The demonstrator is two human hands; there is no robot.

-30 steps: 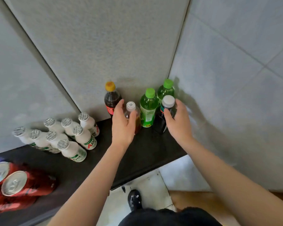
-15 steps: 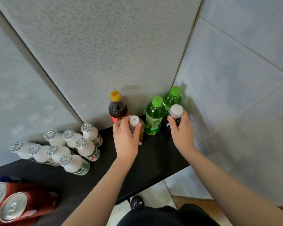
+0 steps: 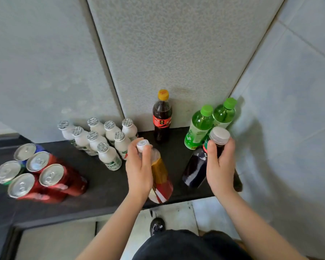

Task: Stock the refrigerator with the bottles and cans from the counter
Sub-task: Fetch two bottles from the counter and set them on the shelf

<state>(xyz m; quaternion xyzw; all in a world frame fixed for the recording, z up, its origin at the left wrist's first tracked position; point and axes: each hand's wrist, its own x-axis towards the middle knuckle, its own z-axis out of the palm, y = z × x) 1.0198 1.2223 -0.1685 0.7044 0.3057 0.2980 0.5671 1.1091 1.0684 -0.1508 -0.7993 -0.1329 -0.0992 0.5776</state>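
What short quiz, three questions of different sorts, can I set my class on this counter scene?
1. True or false: the left grip and the right grip each hold a bottle.
2. How many green bottles stand on the counter? A one, B two, C three.
3. Fill in: the cap of the dark bottle in the right grip is ___.
Key: 1 true, the left holds the amber bottle; 2 B; 3 white.
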